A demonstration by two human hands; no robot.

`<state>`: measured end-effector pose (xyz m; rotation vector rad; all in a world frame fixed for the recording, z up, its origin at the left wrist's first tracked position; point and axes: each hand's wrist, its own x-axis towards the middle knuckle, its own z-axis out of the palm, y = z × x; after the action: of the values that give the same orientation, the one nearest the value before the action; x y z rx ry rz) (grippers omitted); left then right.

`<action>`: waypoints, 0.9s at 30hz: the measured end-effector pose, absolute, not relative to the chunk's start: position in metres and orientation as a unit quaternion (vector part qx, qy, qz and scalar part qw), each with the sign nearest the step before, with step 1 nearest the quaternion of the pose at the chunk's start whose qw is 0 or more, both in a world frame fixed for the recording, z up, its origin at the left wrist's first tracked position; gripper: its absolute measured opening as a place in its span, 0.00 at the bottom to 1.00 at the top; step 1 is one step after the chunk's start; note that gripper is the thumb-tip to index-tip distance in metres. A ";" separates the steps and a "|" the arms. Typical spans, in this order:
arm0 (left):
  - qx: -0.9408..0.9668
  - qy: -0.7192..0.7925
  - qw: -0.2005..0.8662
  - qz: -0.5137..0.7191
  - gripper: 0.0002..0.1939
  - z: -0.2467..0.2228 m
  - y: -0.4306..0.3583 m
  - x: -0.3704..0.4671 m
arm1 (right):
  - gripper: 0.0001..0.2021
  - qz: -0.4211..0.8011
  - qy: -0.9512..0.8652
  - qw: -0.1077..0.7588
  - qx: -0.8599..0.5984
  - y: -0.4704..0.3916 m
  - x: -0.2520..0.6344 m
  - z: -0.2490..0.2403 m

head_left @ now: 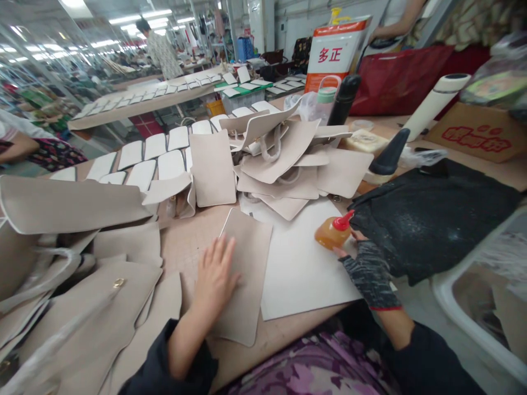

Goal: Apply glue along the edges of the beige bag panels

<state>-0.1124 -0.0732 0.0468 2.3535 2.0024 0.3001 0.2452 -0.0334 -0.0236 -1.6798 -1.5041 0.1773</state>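
Observation:
My bare left hand (pixel 216 271) rests with fingers spread over the left part of a beige leather-like panel (pixel 249 274). That panel lies flat before me and overlaps a large white sheet (pixel 300 269) on its right. In my right hand (pixel 364 260), which wears a dark grey fingerless glove, is a squeeze bottle (pixel 331 233) of amber liquid with a red nozzle cap. The bottle is tilted above the white sheet, its nozzle pointing up and to the right. Part of my right fingers is hidden behind it.
Beige bag pieces with handles (pixel 280 159) are heaped behind the sheet, and more bag pieces (pixel 86 312) cover the left side. White panels (pixel 158 153) stand in rows further back. A black cloth (pixel 436 219) lies at right, near a cream thermos (pixel 436 104). Other people work beyond.

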 end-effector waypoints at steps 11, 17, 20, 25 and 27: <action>0.526 0.749 0.283 0.287 0.17 0.078 -0.106 -0.127 | 0.24 0.556 -0.497 0.391 -0.540 -0.085 0.108 0.001; 0.524 0.767 0.193 0.318 0.15 0.090 -0.121 -0.116 | 0.19 0.532 -0.531 0.446 -0.486 -0.081 0.075 0.036; 0.581 0.742 0.137 0.305 0.13 0.083 -0.127 -0.104 | 0.15 0.476 -0.572 0.454 -0.490 -0.088 0.066 0.053; 0.666 0.696 0.034 0.266 0.17 0.073 -0.136 -0.095 | 0.10 0.437 -0.601 0.468 -0.478 -0.078 0.060 0.051; 0.674 0.687 0.040 0.269 0.18 0.075 -0.137 -0.096 | 0.13 0.468 -0.571 0.481 -0.473 -0.062 0.062 0.046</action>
<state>-0.0965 -0.1372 0.0747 2.0654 2.1045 0.8234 0.0625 -0.0623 0.0462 -1.1524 -1.3935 1.1414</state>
